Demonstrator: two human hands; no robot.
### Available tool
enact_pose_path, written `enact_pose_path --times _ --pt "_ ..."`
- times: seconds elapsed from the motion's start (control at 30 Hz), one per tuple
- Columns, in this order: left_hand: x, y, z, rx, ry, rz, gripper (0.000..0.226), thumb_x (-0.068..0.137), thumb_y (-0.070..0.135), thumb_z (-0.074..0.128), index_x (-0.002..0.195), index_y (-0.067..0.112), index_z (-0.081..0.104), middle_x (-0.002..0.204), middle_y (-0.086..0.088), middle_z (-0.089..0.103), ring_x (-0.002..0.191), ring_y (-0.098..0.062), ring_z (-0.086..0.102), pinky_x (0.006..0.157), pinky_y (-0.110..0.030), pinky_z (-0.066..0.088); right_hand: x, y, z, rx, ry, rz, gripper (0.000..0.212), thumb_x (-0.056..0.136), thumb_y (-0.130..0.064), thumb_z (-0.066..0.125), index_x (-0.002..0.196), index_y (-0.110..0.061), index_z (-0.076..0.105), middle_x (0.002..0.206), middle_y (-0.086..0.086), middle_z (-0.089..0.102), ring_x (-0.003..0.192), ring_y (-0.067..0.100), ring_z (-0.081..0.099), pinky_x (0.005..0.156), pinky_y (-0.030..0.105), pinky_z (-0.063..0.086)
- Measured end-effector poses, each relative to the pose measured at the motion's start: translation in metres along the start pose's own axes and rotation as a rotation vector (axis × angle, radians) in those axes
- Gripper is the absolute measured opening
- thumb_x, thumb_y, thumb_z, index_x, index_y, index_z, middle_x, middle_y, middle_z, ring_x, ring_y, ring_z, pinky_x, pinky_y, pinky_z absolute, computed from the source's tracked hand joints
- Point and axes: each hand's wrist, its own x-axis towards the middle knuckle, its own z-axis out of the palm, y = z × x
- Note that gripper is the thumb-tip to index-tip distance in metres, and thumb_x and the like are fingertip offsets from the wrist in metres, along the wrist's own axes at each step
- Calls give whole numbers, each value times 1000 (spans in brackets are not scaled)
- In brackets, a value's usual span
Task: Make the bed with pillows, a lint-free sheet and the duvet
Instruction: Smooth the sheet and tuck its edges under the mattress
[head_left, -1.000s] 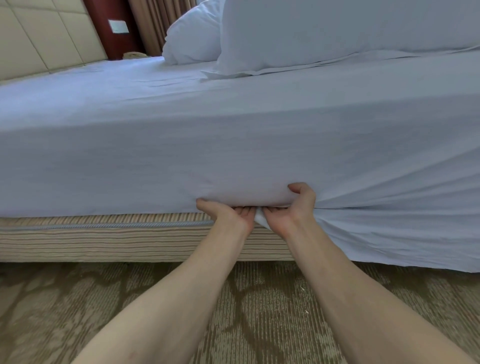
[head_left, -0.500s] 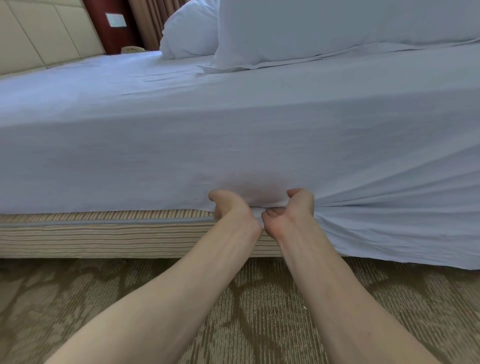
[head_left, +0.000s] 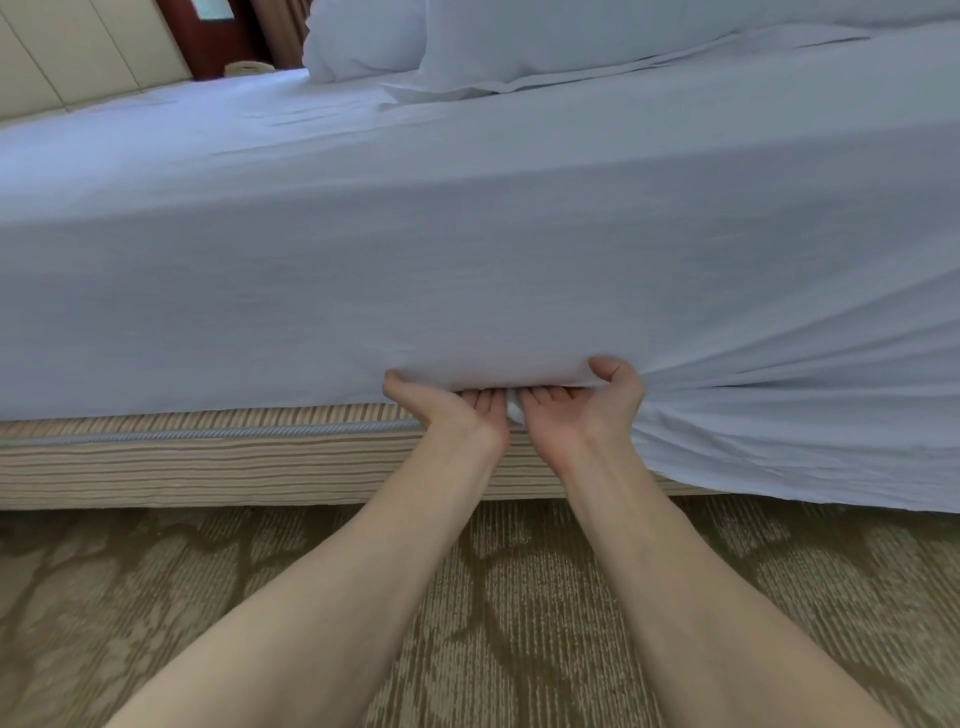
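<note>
at the far left there is a padded wall. the white sheet lies flat over the bed, and its long way runs from left to right across the view. on the left its bottom edge is tucked in, so the striped bed base shows under it, with the brown patterned carpet nearer still. in the middle the left hand is palm up at the bottom edge of the sheet. its fingers are pressed together and go under the edge, so the tips are hidden. just beside it the right hand is palm up too, its fingers tucked under and its thumb up against the cloth. folds fan out to the right, where the sheet hangs loose down to the carpet. two white pillows lie at the far side.
</note>
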Motion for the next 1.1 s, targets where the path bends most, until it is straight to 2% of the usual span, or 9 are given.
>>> enact_pose_path --times 0.23,0.53,0.6,0.7,0.83,0.9,0.97,1.03,1.1 --pt "6 -3 16 -66 -7 6 68 90 74 36 123 25 70 116 -11 73 107 -37 68 97 -56 55 8 0 11 -24 15 -25 57 81 -24 49 133 -7 60 126 16 68 113 36 65 104 46 51" --pt "5 12 9 98 61 -67 63 99 64 30 124 19 67 118 -14 72 107 -40 68 96 -58 56 -4 -17 13 -238 94 126 45 90 -19 45 129 1 56 124 25 64 114 46 61 106 57 47" --pt "-1 16 12 160 118 -77 58 102 56 29 123 19 68 115 -13 73 102 -40 71 92 -57 58 -12 -16 17 -262 137 110 41 94 -14 43 130 0 54 125 26 63 111 46 62 100 59 50" --pt "-10 19 12 205 127 -112 53 102 49 32 123 15 68 114 -16 73 100 -40 71 91 -56 59 -22 -11 16 -274 209 51 42 94 -11 42 133 -2 54 127 23 63 105 39 64 77 51 58" --pt "-19 12 8 244 67 -154 51 102 41 37 132 8 60 126 -21 65 111 -41 65 102 -53 53 -28 -18 -4 -245 300 -51 39 97 -11 45 133 1 55 125 18 63 117 28 63 108 38 49" --pt "-19 5 10 233 35 -134 46 103 33 38 135 7 57 131 -20 61 116 -37 62 106 -47 51 -30 -28 -12 -209 303 -104 36 98 -11 44 129 2 55 117 15 65 118 27 63 110 38 47" --pt "-9 -7 8 293 21 -119 42 103 24 40 138 6 55 133 -17 61 114 -30 63 99 -38 55 -30 -37 -18 -248 274 -126 29 99 -9 46 122 1 58 117 14 66 112 25 66 101 36 52" --pt "4 -21 -1 403 46 -92 40 101 13 46 139 4 55 128 -16 64 102 -24 66 71 -27 62 -24 -43 -25 -374 249 -149 18 97 -8 55 111 -1 62 109 13 72 92 22 72 75 30 59" --pt "12 -28 -12 491 77 -53 35 100 8 55 135 2 57 119 -16 68 90 -20 70 50 -21 56 -17 -48 -32 -532 250 -173 11 94 -10 66 102 -4 67 93 10 75 73 17 72 52 24 55"
